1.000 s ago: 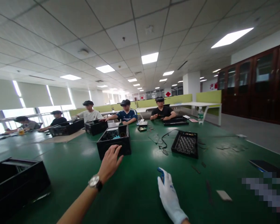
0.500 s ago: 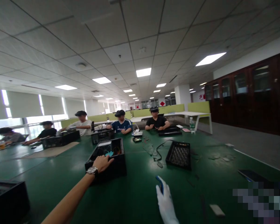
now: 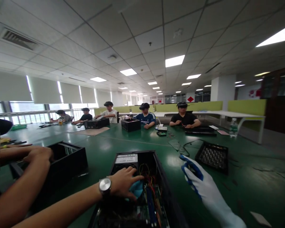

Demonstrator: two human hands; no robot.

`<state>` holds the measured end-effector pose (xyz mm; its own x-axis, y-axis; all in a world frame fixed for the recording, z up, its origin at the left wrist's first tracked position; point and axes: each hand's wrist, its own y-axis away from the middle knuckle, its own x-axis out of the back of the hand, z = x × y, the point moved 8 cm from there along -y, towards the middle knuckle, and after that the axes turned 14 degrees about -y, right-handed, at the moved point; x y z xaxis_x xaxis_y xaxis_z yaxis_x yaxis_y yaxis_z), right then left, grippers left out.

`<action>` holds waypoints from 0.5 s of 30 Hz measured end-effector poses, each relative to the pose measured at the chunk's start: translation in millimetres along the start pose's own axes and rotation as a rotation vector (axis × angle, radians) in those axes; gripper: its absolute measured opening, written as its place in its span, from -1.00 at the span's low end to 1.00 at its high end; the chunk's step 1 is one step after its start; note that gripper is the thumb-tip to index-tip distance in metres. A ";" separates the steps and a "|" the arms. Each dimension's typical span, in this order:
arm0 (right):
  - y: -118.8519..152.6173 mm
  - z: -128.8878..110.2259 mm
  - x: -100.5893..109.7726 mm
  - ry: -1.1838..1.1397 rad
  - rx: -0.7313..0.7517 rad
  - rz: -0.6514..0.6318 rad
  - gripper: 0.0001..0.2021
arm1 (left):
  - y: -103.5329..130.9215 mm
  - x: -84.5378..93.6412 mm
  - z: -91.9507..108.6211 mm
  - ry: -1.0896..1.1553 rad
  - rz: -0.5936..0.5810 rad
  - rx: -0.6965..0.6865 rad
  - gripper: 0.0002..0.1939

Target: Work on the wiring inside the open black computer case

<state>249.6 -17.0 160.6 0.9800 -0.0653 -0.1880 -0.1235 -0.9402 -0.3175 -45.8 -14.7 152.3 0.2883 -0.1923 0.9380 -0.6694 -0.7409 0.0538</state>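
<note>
Left hand [image 3: 123, 186], bare, wristwatch [image 3: 104, 186] on the wrist, reaches into the open computer case [image 3: 142, 190] that lies on the green table [image 3: 137, 142] directly in front. Fingers are curled down on a light blue cloth-like piece [image 3: 136, 189] inside the case; grip looks closed on it, though the fingertips are partly hidden.

Right hand [image 3: 199, 180] wears a white glove with blue fingertips and hovers just right of the case, above the table, fingers spread and loosely extended, holding nothing.

Case interior: red, yellow and black wiring [image 3: 148, 172], a blue slot strip [image 3: 149, 202] on the board, a fan partly under the hand. White label [image 3: 126, 158] on the power supply at the far end; print too small to read.

Beside the glove, farther back: black perforated tray [image 3: 212, 156] and a black cable [image 3: 187, 145]. Left of the case: second black case [image 3: 66, 161] with a neighbour's bare hand [image 3: 39, 153] on its edge. Across the table, three seated people with headsets; water bottle [image 3: 233, 126] at right, label unreadable.
</note>
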 end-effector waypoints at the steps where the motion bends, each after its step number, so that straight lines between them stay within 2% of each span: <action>1: 0.6 -21.3 -22.7 0.039 0.044 -0.123 -0.30 | -6.0 -6.3 -1.3 -0.033 -0.014 -0.023 -0.06; 3: 9.0 -49.5 -74.1 0.217 0.126 -0.424 -0.51 | -16.7 -16.2 -0.4 -0.053 -0.062 -0.061 0.01; 4: 15.8 -54.2 -98.7 0.362 0.167 -0.574 -0.61 | -20.9 -19.4 0.9 -0.049 -0.090 -0.069 0.07; 6: 27.1 -45.9 -136.6 0.734 0.264 -0.803 -0.67 | -26.0 -22.9 3.2 -0.053 -0.146 -0.050 0.22; 7: 28.3 -36.5 -148.8 0.905 0.306 -0.863 -0.65 | -26.5 -23.4 4.5 -0.070 -0.168 -0.039 0.26; 8: 25.9 -26.1 -157.4 1.032 0.333 -0.888 -0.65 | -25.5 -22.7 5.8 -0.092 -0.180 -0.031 0.27; 10: 14.5 -6.6 -169.8 1.138 0.345 -0.889 -0.67 | -18.6 -16.3 7.9 -0.139 -0.162 -0.027 0.23; 12: -1.4 9.4 -181.0 1.120 0.318 -0.850 -0.67 | -5.4 -0.9 8.5 -0.154 -0.075 -0.031 0.22; 15: -22.5 25.7 -203.6 1.004 0.254 -0.743 -0.73 | 22.0 29.7 0.1 -0.107 0.032 0.038 0.23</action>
<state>48.8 26.0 182.1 0.4989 0.1194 0.8584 0.5864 -0.7758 -0.2329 -51.9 -36.8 181.2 0.3401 -0.2826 0.8969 -0.6536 -0.7568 0.0094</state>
